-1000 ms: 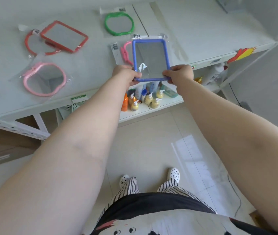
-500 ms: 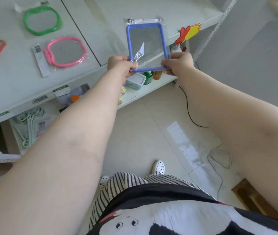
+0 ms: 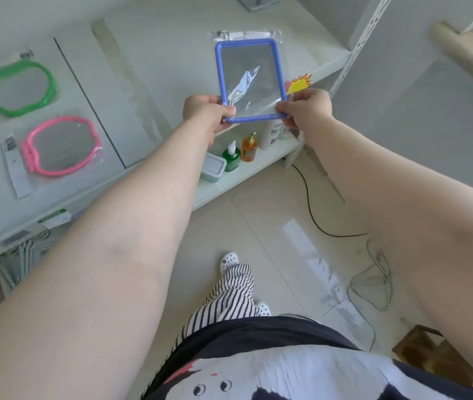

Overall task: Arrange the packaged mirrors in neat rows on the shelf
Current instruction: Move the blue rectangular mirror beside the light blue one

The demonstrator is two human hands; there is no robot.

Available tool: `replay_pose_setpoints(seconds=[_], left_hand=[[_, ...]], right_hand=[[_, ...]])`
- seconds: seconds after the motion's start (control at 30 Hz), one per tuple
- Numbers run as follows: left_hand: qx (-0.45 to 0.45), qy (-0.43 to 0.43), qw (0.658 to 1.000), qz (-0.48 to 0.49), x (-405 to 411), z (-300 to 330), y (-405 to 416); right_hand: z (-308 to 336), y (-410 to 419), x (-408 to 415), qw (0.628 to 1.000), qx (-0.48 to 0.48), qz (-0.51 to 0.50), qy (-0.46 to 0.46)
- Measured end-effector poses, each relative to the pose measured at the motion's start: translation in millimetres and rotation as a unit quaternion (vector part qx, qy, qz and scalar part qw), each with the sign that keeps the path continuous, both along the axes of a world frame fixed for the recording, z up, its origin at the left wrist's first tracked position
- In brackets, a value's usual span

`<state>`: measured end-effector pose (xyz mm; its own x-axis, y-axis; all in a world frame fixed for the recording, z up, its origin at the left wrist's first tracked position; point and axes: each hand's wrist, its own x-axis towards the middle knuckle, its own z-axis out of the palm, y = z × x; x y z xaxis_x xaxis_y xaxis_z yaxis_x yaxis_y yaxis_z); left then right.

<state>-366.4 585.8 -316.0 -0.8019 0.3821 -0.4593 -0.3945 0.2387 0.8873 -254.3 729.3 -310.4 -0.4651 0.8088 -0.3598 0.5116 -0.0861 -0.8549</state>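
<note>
A blue rectangular mirror in clear wrapping hovers over the right part of the white shelf. My left hand pinches its near left corner and my right hand pinches its near right corner. A green oval mirror in its bag lies flat at the shelf's left. Just in front of it lies a pink oval mirror, also bagged, with a white label strip beside it.
Below the top shelf a lower shelf carries a green bottle, an orange bottle and a lidded box. A perforated upright post marks the shelf's right end. A black cable and grey wires trail on the tiled floor.
I have carried the blue mirror rightwards along the shelf, away from the pink mirror; the red and other pink mirrors have left the view. Both hands keep their hold.
</note>
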Motion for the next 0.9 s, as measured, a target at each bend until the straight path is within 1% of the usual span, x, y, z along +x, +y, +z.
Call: replay_pose_setpoints(seconds=[0.1, 0.3, 0.47, 0.63, 0.8, 0.9], left_hand=[[0.011, -0.005, 1.000, -0.010, -22, 4, 26], [0.000, -0.013, 1.000, -0.006, -55, 7, 71], [-0.007, -0.018, 1.000, 0.017, -78, 2, 105], [-0.001, -0.039, 0.998, 0.045, -95, 1, 145], [0.004, -0.044, 0.995, 0.093, -107, -1, 181], [0.007, -0.039, 0.990, 0.139, -112, -2, 195]], right_hand=[[4, 25, -22, 1.000, 0.004, -0.007, 0.014], [11, 69, -57, 1.000, -0.002, -0.011, -0.004], [5, 105, -85, 1.000, -0.011, 0.001, 0.000], [2, 155, -113, 0.999, -0.020, 0.051, 0.000], [1, 203, -142, 0.994, -0.022, 0.110, 0.007], [0, 222, -161, 0.988, -0.020, 0.151, 0.004]])
